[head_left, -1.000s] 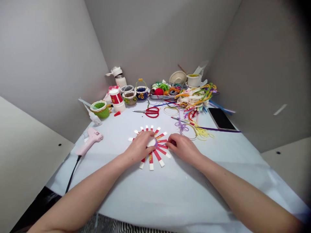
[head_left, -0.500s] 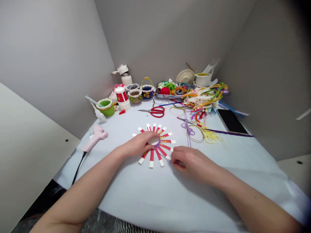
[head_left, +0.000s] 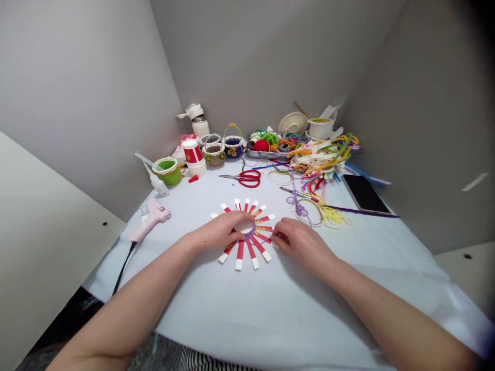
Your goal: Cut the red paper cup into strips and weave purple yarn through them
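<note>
A paper cup, cut into red and white strips that fan out like a sun, lies on the table. My left hand is closed on its centre, thumb and fingers at the round base. Purple yarn runs round that base among the strips. At the cup's right side, my right hand pinches the yarn, its fingertips by the strip ends. A loose tangle of purple yarn lies beyond the right hand, beside a hoop and yellow yarn.
Red-handled scissors and a pen lie behind the cup. To the left are a pink glue gun and a green basket. Stacked paper cups, small baskets, a yarn tray and a phone stand or lie farther back.
My right hand has moved slightly up and left, closer to the strips, and the yarn from the base now hangs slacker. My left hand keeps its hold on the cup.
</note>
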`<state>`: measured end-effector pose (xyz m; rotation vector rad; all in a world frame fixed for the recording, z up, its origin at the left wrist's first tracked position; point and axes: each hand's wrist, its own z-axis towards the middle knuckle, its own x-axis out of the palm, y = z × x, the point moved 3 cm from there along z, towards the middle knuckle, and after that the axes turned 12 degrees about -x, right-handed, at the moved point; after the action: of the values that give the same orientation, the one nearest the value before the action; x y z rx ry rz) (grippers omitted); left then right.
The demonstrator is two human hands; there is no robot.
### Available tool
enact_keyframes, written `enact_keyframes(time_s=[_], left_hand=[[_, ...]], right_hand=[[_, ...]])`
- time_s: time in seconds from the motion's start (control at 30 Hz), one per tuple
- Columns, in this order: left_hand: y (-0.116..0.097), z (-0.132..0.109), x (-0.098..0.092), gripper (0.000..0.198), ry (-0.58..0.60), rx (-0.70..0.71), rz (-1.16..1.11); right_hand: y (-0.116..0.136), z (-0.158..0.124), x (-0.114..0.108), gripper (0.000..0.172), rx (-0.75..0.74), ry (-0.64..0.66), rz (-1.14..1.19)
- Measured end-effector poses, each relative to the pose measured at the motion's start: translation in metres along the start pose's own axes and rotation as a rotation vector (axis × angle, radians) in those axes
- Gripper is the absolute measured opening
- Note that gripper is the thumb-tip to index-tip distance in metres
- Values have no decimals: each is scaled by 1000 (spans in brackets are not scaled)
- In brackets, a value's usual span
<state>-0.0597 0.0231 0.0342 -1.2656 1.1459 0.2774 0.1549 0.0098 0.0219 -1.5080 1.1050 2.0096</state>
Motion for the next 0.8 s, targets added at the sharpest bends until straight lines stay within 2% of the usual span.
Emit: enact_keyframes(time_s=[0.13, 0.27, 0.33, 0.43, 0.57, 0.7, 0.8], left_hand=[[-2, -1, 3, 42, 45, 28, -13], [-3, -3, 4, 43, 39, 65, -20], [-3, -3, 4, 44, 3, 112, -14], [-4, -5, 4, 44, -115, 138, 16], [-4, -4, 8, 44, -216, 61, 60], [-5, -1, 14, 34, -258, -30, 49], [-2, 1, 17, 35, -256, -71, 28]], right_hand=[[-13, 7, 6, 16, 52, -119, 7], [-18, 10, 11, 15, 55, -107, 63], [-17, 10, 12, 15, 55, -105, 73], [-15, 10, 11, 15, 51, -103, 72], [-15, 10, 12, 14, 55, -103, 67], [-15, 11, 14, 14, 52, -114, 63], [-16, 11, 13, 13, 53, -104, 79]])
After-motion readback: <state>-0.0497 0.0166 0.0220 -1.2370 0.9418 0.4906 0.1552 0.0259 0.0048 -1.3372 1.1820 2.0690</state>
